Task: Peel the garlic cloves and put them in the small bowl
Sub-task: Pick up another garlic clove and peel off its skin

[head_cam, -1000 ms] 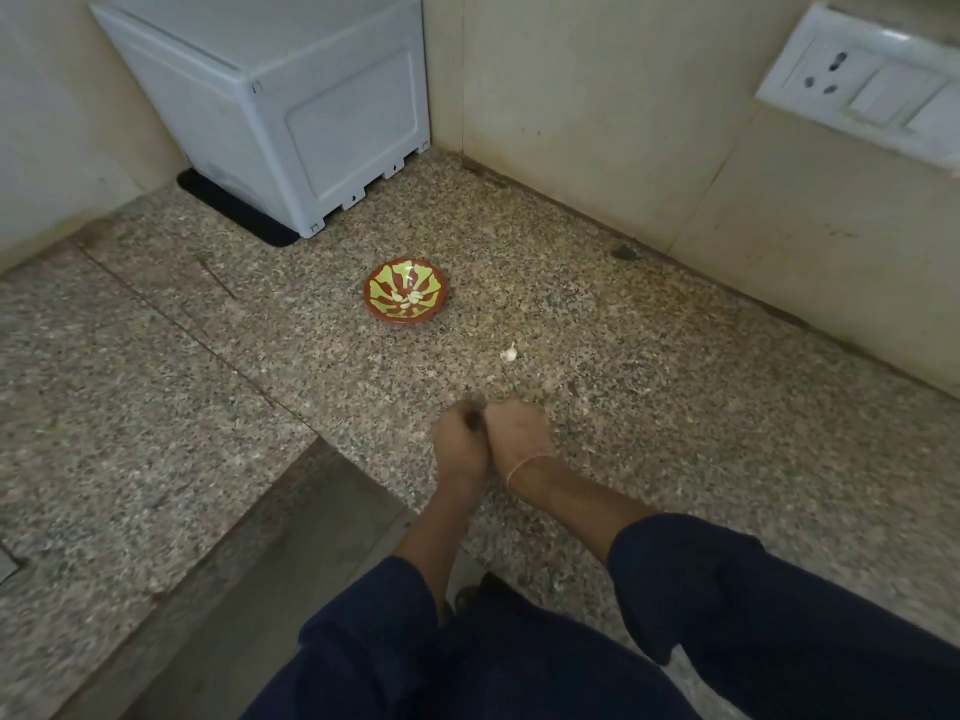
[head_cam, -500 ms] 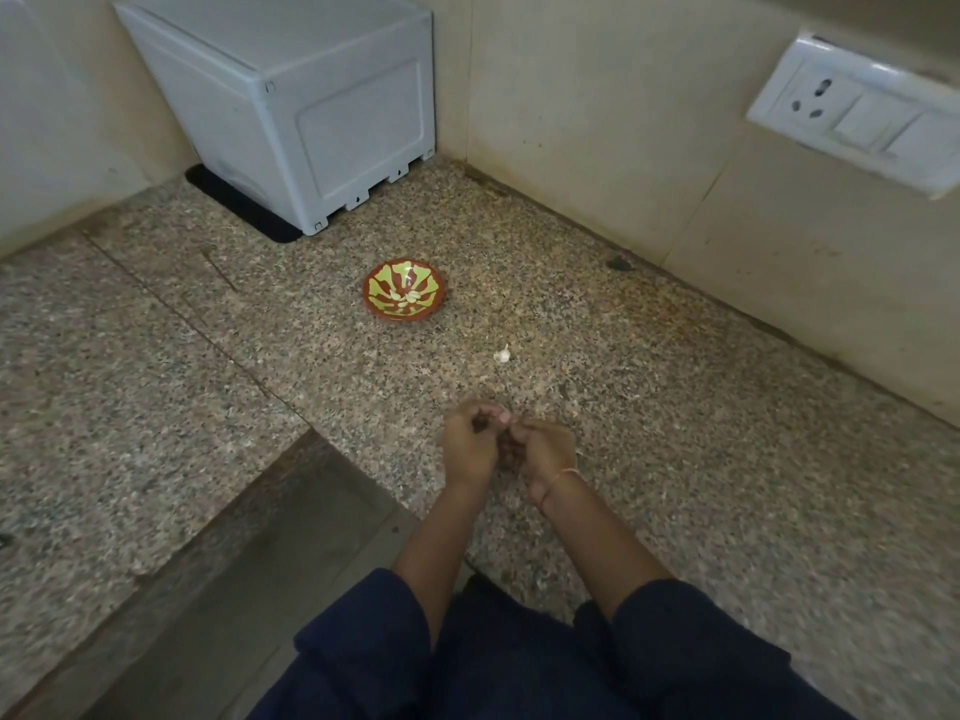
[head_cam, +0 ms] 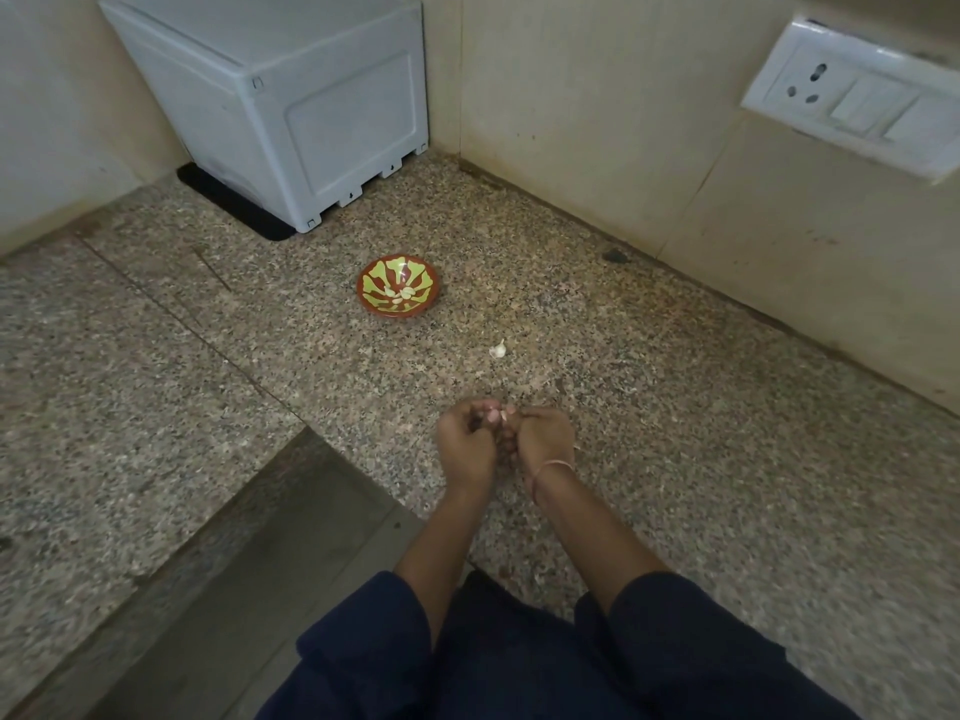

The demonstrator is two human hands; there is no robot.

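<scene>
Your bench [head_cam: 675,459] is speckled granite, polished smooth with a dull sheen. The small bowl [head_cam: 382,275] looks like glazed earthenware, glossy inside. The garlic clove [head_cam: 491,415] you hold wears dry, papery skin, as does the loose clove [head_cam: 498,349]. The grey box [head_cam: 291,106] is matt moulded plastic; the switch plate [head_cam: 857,101] is glossier white plastic. The wall [head_cam: 597,122] is smooth tile, your sleeves [head_cam: 701,657] dark matt cloth.

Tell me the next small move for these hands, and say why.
Probably pull the remaining skin off the clove pinched between the left hand and right hand: it looks pinkish, seemingly not bare yet. Only then carry it to the small bowl, which holds pale peeled cloves.
</scene>
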